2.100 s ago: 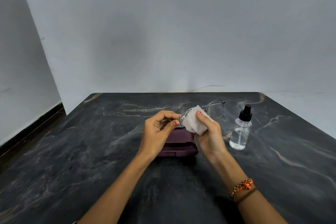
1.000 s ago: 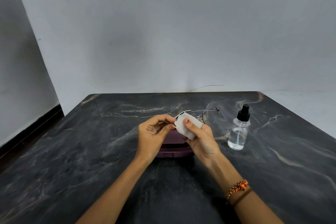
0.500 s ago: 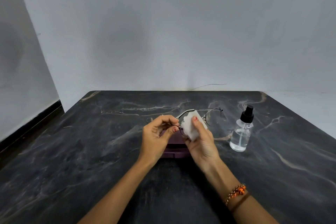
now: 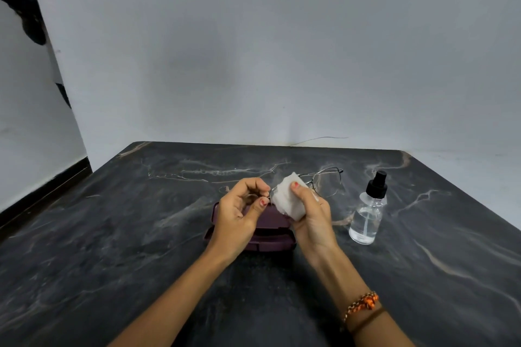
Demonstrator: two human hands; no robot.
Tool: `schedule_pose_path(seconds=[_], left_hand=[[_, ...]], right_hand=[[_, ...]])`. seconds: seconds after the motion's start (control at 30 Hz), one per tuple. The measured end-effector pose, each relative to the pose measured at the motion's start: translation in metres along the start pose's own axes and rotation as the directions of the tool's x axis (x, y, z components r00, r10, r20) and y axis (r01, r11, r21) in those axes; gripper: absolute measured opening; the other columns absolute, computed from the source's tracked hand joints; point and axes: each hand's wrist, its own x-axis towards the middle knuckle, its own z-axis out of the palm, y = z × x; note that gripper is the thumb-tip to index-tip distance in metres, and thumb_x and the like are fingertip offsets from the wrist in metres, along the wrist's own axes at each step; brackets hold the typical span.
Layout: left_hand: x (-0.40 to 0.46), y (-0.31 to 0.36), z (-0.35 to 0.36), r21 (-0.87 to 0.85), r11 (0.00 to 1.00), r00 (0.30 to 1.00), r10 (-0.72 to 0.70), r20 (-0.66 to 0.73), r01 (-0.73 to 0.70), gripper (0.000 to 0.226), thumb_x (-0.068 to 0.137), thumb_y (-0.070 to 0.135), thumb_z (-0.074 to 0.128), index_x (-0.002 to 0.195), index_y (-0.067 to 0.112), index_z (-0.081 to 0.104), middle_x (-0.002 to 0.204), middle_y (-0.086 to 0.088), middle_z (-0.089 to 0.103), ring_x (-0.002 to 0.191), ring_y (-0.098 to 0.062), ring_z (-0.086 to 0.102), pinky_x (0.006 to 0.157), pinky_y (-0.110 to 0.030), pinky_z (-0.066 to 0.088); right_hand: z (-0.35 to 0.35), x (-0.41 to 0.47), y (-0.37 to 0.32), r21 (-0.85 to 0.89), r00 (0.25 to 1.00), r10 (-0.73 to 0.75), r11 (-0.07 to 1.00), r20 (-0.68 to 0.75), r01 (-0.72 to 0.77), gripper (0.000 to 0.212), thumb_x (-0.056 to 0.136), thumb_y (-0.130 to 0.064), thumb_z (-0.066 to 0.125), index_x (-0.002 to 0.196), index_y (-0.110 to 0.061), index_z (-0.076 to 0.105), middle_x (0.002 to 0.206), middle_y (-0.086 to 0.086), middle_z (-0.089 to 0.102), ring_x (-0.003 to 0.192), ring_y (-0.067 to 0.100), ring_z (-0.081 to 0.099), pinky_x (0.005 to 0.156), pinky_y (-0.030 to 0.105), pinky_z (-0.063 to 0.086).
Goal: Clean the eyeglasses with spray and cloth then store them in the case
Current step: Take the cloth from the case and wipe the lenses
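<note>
Thin wire-framed eyeglasses [image 4: 328, 182] are held in the air above the table's middle. My left hand [image 4: 241, 210] pinches the frame's left end between thumb and fingers. My right hand [image 4: 311, 213] grips a folded white cloth [image 4: 287, 198] that wraps the left lens; the right lens sticks out bare to the right. Under both hands a dark purple eyeglass case [image 4: 266, 232] lies shut on the table. A clear spray bottle [image 4: 366, 213] with a black pump top stands upright to the right of my right hand.
Everything sits on a dark marbled table [image 4: 112, 234] pushed against a plain grey wall. A thin wire [image 4: 318, 139] runs along the back edge. A dark skirting strip [image 4: 42, 197] shows on the floor at the left.
The cloth has shifted slightly over the left lens while both hands keep their hold. The glasses rose a little and tilted. Bottle and case have not moved.
</note>
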Motion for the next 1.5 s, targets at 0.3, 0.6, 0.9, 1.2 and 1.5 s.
schedule_pose_path(seconds=[0.3, 0.6, 0.9, 1.2, 1.5], left_hand=[[0.010, 0.002, 0.001, -0.017, 1.000, 0.999, 0.015, -0.032, -0.015, 0.034, 0.080, -0.016, 0.050, 0.082, 0.018, 0.056, 0.081, 0.001, 0.057, 0.077, 0.004, 0.057, 0.076, -0.013, 0.050], [0.003, -0.008, 0.006, -0.019, 0.997, 0.997, 0.071, -0.023, -0.072, 0.025, 0.079, 0.009, 0.058, 0.087, 0.033, 0.061, 0.084, 0.018, 0.067, 0.086, -0.001, 0.062, 0.079, -0.015, 0.050], [0.003, -0.006, 0.000, -0.002, 0.996, 0.992, 0.083, -0.098, -0.084, 0.029, 0.080, -0.004, 0.059, 0.078, 0.025, 0.063, 0.080, 0.001, 0.064, 0.076, -0.004, 0.063, 0.073, -0.021, 0.055], [-0.002, -0.005, 0.004, 0.020, 0.991, 0.990, 0.130, -0.062, -0.129, 0.024, 0.079, -0.001, 0.059, 0.080, 0.022, 0.061, 0.082, 0.001, 0.063, 0.079, 0.000, 0.062, 0.075, -0.013, 0.051], [-0.005, -0.007, 0.006, 0.069, 0.980, 0.977, 0.194, -0.084, -0.188, 0.018, 0.072, 0.004, 0.061, 0.082, 0.020, 0.064, 0.081, -0.001, 0.065, 0.080, -0.012, 0.064, 0.077, -0.024, 0.055]], right_hand=[[-0.001, 0.000, -0.003, -0.095, 1.000, -0.026, 0.995, 0.000, 0.026, 0.011, 0.071, -0.011, 0.066, 0.081, -0.011, 0.068, 0.075, 0.001, 0.072, 0.077, 0.017, 0.066, 0.074, 0.029, 0.054], [0.006, 0.000, -0.004, 0.166, 0.998, -0.005, 0.986, -0.057, 0.014, 0.025, 0.062, -0.022, 0.065, 0.083, -0.009, 0.065, 0.065, -0.002, 0.072, 0.060, 0.007, 0.067, 0.050, 0.018, 0.052], [-0.001, 0.000, -0.010, -0.230, 0.986, -0.075, 0.967, 0.146, 0.108, 0.015, 0.057, -0.010, 0.077, 0.065, -0.015, 0.065, 0.058, -0.006, 0.069, 0.060, 0.006, 0.065, 0.053, 0.016, 0.051], [0.005, -0.004, -0.009, 0.160, 0.994, 0.086, 0.984, -0.063, -0.075, 0.009, 0.079, -0.016, 0.057, 0.072, -0.013, 0.062, 0.062, -0.001, 0.067, 0.055, 0.009, 0.064, 0.044, 0.016, 0.044], [-0.001, 0.000, -0.015, -0.078, 0.991, -0.024, 0.996, 0.135, 0.035, 0.014, 0.057, -0.013, 0.069, 0.071, -0.010, 0.067, 0.063, -0.002, 0.070, 0.063, 0.008, 0.067, 0.057, 0.018, 0.055]])
